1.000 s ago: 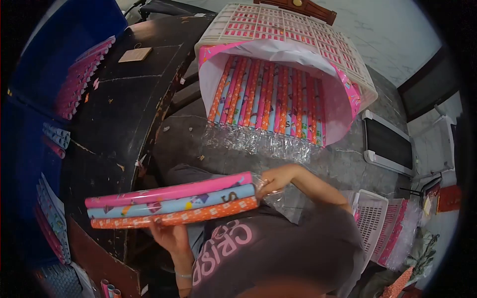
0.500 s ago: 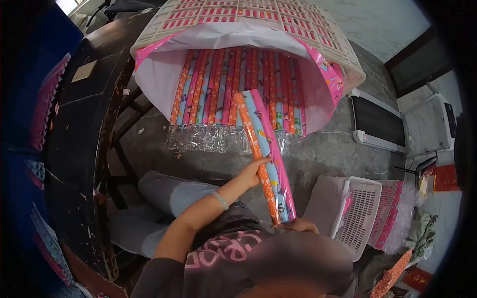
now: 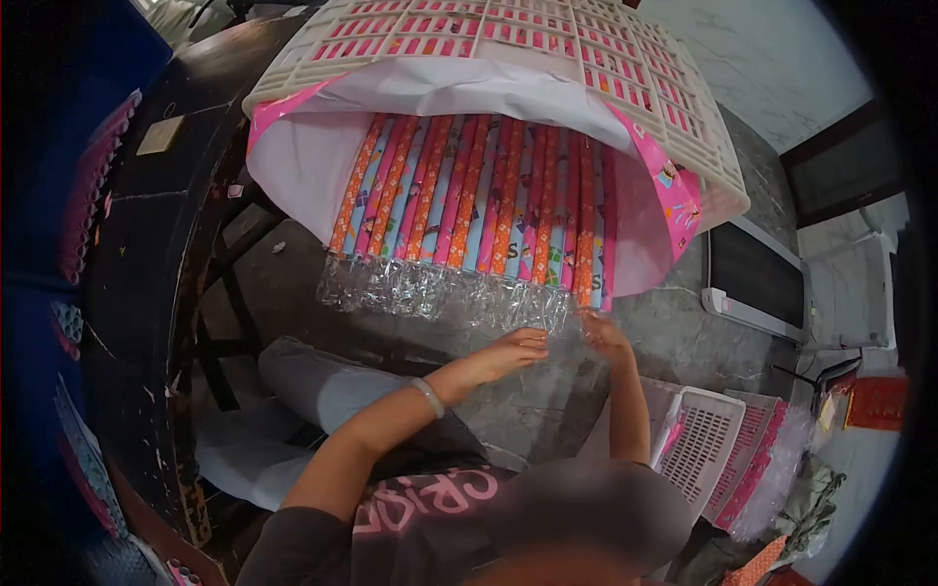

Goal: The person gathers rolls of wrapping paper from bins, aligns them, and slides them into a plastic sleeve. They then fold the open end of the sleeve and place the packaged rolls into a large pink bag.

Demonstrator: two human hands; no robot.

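A row of wrapping paper rolls (image 3: 469,195) in orange, pink and blue lies inside a paper-lined plastic basket (image 3: 664,107) tipped towards me. Clear plastic wrap (image 3: 420,288) sticks out crumpled from the rolls' near ends. My right hand (image 3: 606,337) is at the lower ends of the rightmost rolls, its fingers closed on the clear wrap there. My left hand (image 3: 510,355), with a pale bangle on the wrist, is just below the wrap at the row's right half. Its fingers are curled together; what they hold, if anything, is hidden.
A dark worn table (image 3: 147,254) runs along the left, with a small tan block (image 3: 161,136) on it. Smaller white baskets (image 3: 708,435) stand at lower right. A flat black-and-white treadmill-like machine (image 3: 757,273) lies on the floor at right.
The orange, blue and pink rolls held in both hands have gone into the basket at the row's right end. My hands have moved forward to the rolls' near ends; the left has let go.
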